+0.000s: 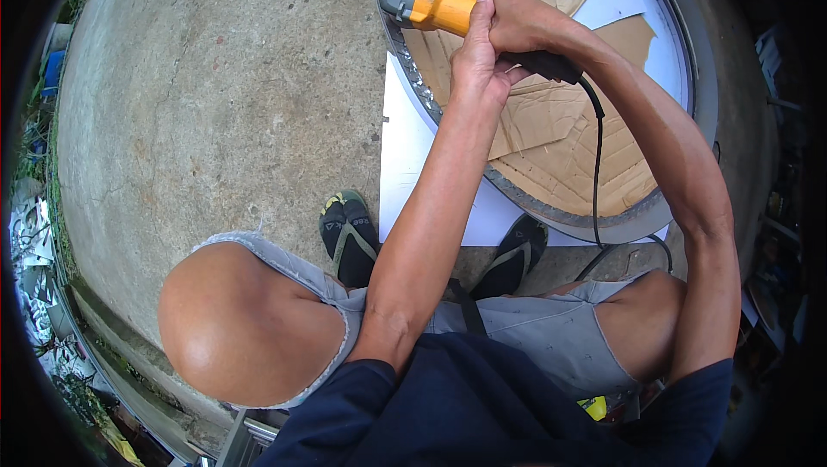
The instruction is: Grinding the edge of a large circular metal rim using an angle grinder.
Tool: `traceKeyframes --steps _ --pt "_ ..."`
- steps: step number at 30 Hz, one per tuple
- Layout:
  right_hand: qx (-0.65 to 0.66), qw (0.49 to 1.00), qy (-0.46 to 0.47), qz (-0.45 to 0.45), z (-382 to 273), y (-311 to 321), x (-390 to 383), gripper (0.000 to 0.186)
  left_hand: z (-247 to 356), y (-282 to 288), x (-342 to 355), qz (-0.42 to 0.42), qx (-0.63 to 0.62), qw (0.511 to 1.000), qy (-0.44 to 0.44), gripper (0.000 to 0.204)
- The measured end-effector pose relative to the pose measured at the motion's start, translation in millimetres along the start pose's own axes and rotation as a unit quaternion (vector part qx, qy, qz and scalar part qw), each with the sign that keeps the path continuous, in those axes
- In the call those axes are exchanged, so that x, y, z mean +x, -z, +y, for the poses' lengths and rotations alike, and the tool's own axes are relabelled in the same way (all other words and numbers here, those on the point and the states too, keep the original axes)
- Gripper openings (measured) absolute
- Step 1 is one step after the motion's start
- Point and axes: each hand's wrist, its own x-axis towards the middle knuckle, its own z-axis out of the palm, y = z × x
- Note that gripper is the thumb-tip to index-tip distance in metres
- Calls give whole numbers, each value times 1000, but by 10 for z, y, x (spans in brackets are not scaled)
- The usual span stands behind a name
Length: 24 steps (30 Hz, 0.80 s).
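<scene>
Both my hands are closed around a yellow angle grinder (444,9) with a grey head and a black rear handle. My left hand (479,64) has its thumb up against the yellow body, and its fingers reach beneath the tool. Wrapped over the body from the other side is my right hand (522,24), its fingers partly hidden. The grinder's head lies over the left edge of a large round grey rim (594,224); its disc cannot be made out. Flattened brown cardboard (594,165) lies inside the rim. A black cord (598,157) hangs from the handle.
White sheet material (409,165) lies under the rim on the concrete floor (233,105). My feet in dark flip-flops (349,234) stand close to the sheet. The cord runs across the rim toward my right leg. Plants and clutter (43,295) line the far left.
</scene>
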Motion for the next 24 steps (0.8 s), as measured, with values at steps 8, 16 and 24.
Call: traceKeyframes --steps 8,16,24 --pt "7 1000 -13 6 23 -20 -6 35 -6 -7 -3 -2 2 1000 -1 74" --pt "3 1000 -3 5 53 -17 6 34 -2 -9 13 -2 11 1000 -7 76" --pt "-2 1000 -4 8 43 -23 19 35 -17 -14 -4 -6 5 1000 -6 77"
